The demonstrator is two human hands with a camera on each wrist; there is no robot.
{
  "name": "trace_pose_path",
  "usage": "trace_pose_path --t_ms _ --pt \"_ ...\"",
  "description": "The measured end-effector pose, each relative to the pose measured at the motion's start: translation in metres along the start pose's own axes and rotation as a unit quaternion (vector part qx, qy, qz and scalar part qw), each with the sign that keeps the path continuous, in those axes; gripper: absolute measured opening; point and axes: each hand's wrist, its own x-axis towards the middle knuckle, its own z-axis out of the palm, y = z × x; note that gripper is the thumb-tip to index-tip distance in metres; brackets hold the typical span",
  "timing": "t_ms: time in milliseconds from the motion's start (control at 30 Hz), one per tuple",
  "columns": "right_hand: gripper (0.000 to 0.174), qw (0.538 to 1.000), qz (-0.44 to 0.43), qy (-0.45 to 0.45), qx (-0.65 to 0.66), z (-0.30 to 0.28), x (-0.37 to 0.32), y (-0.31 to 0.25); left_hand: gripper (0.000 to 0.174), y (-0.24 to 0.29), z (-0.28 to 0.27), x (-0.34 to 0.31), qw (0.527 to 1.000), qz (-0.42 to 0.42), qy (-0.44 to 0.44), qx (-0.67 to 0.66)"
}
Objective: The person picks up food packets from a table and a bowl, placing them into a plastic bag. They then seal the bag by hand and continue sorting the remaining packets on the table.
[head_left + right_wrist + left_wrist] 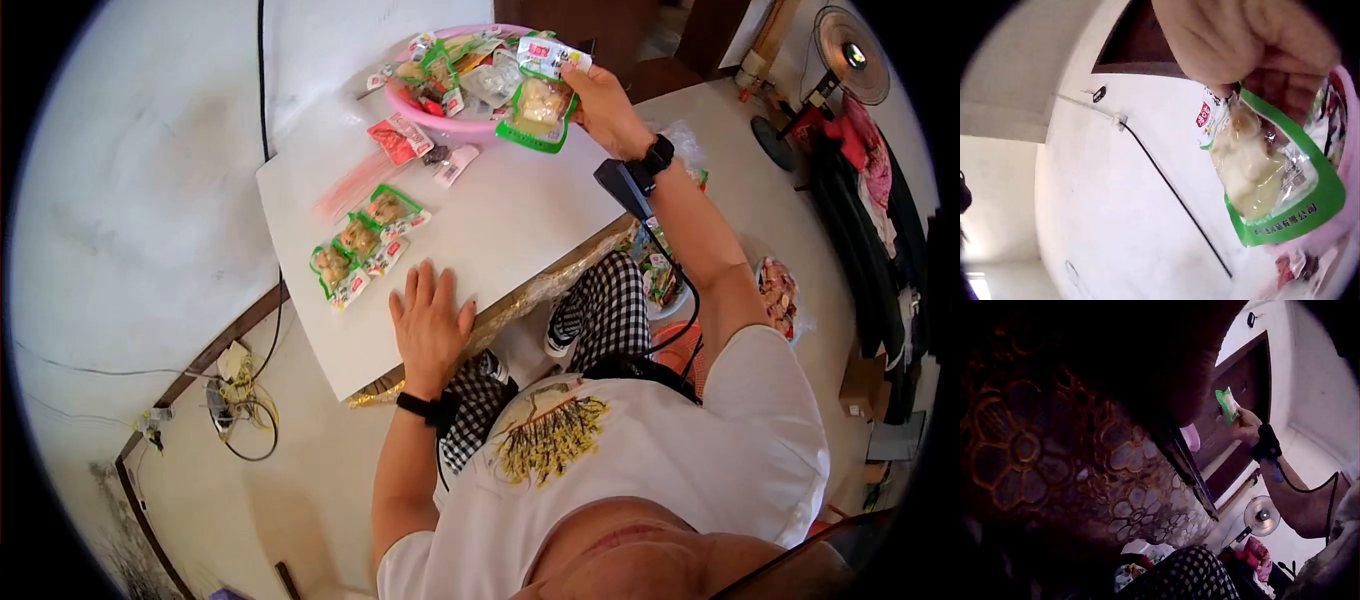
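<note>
The right hand (605,108) pinches a green-edged clear food packet (540,100) by its top, held up at the right rim of the pink basin (455,124). In the right wrist view the packet (1254,169) hangs from the fingers of that hand (1241,44), pale pieces showing inside. The left hand (432,325) lies flat on the white table (500,230) near its edge, fingers spread. Beyond its fingertips, three similar green packets (358,238) lie in a slanting row.
A red packet (400,138), a dark item, a pale pink packet (456,165) and thin reddish strands (350,185) lie before the basin, which holds many packets. Beside the person's legs stand containers of packets (660,280). A fan (850,55) stands at the far right.
</note>
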Motion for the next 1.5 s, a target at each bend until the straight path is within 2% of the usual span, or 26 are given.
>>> trace_pose_path --t_ms 167,233,333,367,400,433,467,567,667,767,800,833,867,900,1000,1100,1133,1167,1200,1233,1333,1433,1467,1500 --pt "0.028 0.962 0.116 -0.127 0.212 0.062 -0.063 0.043 0.050 -0.006 0.005 -0.003 0.999 0.009 0.026 -0.024" --pt "0.030 0.936 0.192 -0.115 0.273 0.089 -0.088 0.064 0.051 -0.012 0.010 -0.005 0.997 0.017 0.040 -0.058" --pt "0.030 0.890 0.254 -0.139 0.352 0.112 -0.116 0.091 0.042 -0.020 0.014 -0.006 0.966 -0.019 0.033 -0.256" --pt "0.029 0.890 0.264 -0.137 0.347 0.117 -0.126 0.099 0.039 -0.016 0.015 -0.005 0.912 -0.072 0.059 -0.399" --pt "0.029 0.890 0.273 -0.133 0.340 0.122 -0.136 0.103 0.036 -0.007 0.017 -0.003 0.833 -0.123 0.084 -0.533" --pt "0.028 0.890 0.283 -0.129 0.332 0.125 -0.142 0.107 0.033 0.001 0.010 -0.001 0.730 -0.171 0.106 -0.653" --pt "0.026 0.878 0.299 -0.138 0.349 0.122 -0.145 0.112 0.026 0.004 -0.002 -0.001 0.651 -0.266 0.078 -0.707" --pt "0.027 0.884 0.317 -0.161 0.304 0.111 -0.148 0.128 0.023 -0.005 -0.003 0.002 0.615 -0.284 0.068 -0.732" --pt "0.033 0.934 0.262 -0.187 0.154 0.105 -0.148 0.110 0.023 -0.015 -0.010 0.005 0.634 -0.277 0.063 -0.719" --pt "0.044 0.981 0.119 -0.154 0.005 0.099 -0.143 0.094 0.020 -0.028 -0.019 0.008 0.656 -0.270 0.042 -0.703" --pt "0.056 0.988 0.036 -0.150 -0.012 0.103 -0.137 0.098 0.019 -0.032 -0.021 0.008 0.666 -0.265 0.034 -0.697" --pt "0.061 0.975 -0.097 -0.146 -0.138 0.100 -0.137 0.099 0.018 -0.035 -0.024 0.009 0.675 -0.259 0.025 -0.690" --pt "0.065 0.929 -0.225 -0.136 -0.261 0.096 -0.137 0.099 0.019 -0.035 -0.027 0.010 0.677 -0.265 0.016 -0.686" --pt "0.069 0.851 -0.346 -0.122 -0.374 0.099 -0.141 0.089 0.020 -0.034 -0.033 0.012 0.679 -0.271 0.007 -0.682" --pt "0.065 0.767 -0.413 -0.211 -0.443 0.115 -0.154 0.078 0.021 -0.027 -0.036 0.017 0.666 -0.279 -0.013 -0.691" --pt "0.052 0.876 -0.262 -0.234 -0.332 0.128 -0.157 0.103 0.023 -0.019 -0.033 0.019 0.621 -0.282 -0.008 -0.731" --pt "0.039 0.901 -0.223 -0.202 -0.312 0.130 -0.156 0.111 0.023 -0.018 -0.033 0.019 0.601 -0.283 -0.002 -0.747" --pt "0.037 0.947 -0.106 -0.214 -0.215 0.127 -0.152 0.117 0.024 -0.018 -0.035 0.019 0.606 -0.284 0.011 -0.743" --pt "0.035 0.969 0.013 -0.221 -0.114 0.127 -0.149 0.115 0.025 -0.018 -0.039 0.019 0.612 -0.283 0.023 -0.738" --pt "0.033 0.966 0.132 -0.221 -0.011 0.128 -0.147 0.113 0.026 -0.019 -0.041 0.018 0.616 -0.283 0.036 -0.734" --pt "0.032 0.950 0.202 -0.191 0.143 0.131 -0.145 0.112 0.024 -0.037 -0.029 0.010 0.702 -0.292 0.062 -0.646" --pt "0.033 0.941 0.222 -0.178 0.183 0.135 -0.142 0.104 0.022 -0.046 -0.007 0.000 0.766 -0.263 0.090 -0.579" --pt "0.032 0.938 0.226 -0.176 0.193 0.137 -0.138 0.105 0.017 -0.051 0.007 -0.004 0.781 -0.242 0.111 -0.565" --pt "0.031 0.935 0.231 -0.174 0.203 0.140 -0.132 0.106 0.015 -0.050 0.007 -0.006 0.849 -0.213 0.129 -0.467"
